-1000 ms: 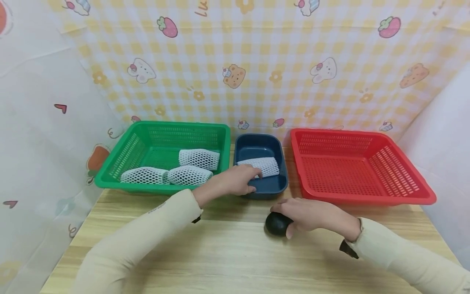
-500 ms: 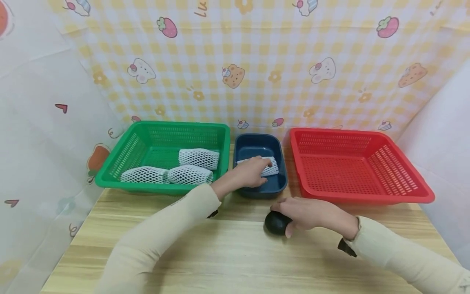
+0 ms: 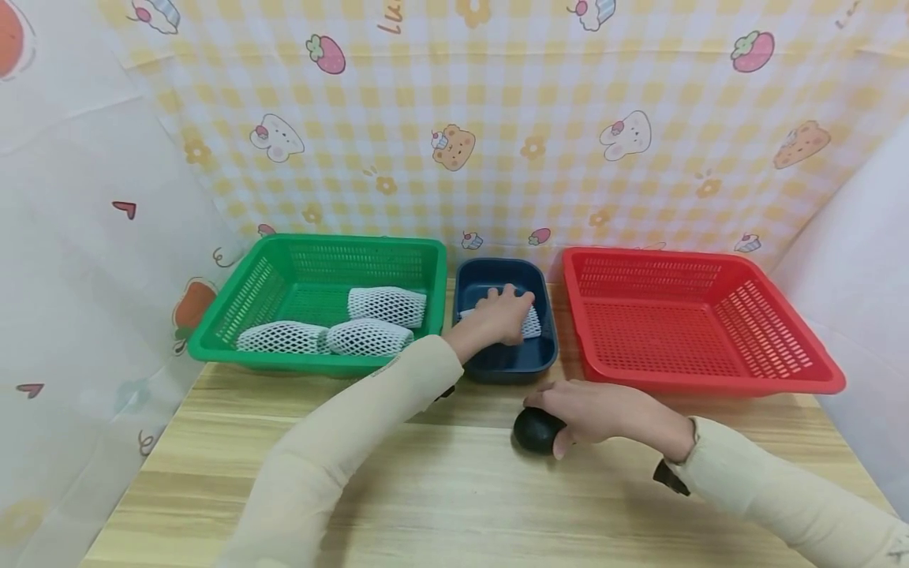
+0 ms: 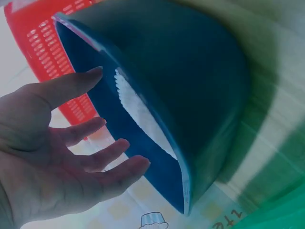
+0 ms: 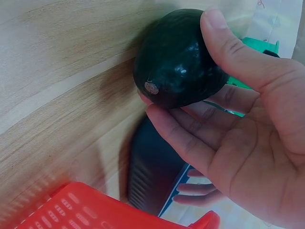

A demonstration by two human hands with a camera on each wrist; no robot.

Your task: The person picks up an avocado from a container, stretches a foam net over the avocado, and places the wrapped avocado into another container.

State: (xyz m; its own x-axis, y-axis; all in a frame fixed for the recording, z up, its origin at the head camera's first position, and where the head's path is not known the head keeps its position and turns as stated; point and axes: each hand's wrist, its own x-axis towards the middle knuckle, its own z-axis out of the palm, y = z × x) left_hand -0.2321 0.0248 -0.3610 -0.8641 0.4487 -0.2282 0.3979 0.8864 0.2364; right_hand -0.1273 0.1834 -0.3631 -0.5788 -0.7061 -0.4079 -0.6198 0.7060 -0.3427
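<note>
My left hand [image 3: 499, 317] reaches over the small dark blue bin [image 3: 506, 368], fingers apart and holding nothing. Beneath it lies a white foam net sleeve [image 3: 533, 322], partly covered by the hand in the head view. From the left wrist, the fingertips hover at the bin's opening, and the net sleeve [image 4: 140, 112] shows inside, apart from them. Just in front of the bin, my right hand [image 3: 592, 412] grips a dark, glossy avocado [image 3: 536, 431] low at the wooden table. In the right wrist view, thumb and fingers wrap the avocado [image 5: 178, 59], its stem scar showing.
To the left stands a green basket [image 3: 319, 364] with several white net-sleeved pieces [image 3: 369, 338] in it. A red basket [image 3: 703, 384] stands to the right of the bin. Behind them hangs a yellow checked cloth [image 3: 398, 118]; the wooden table [image 3: 440, 497] stretches in front.
My left hand has moved right and further back over the blue bin, and its fingers have lifted and spread. The right hand stays in place with the avocado.
</note>
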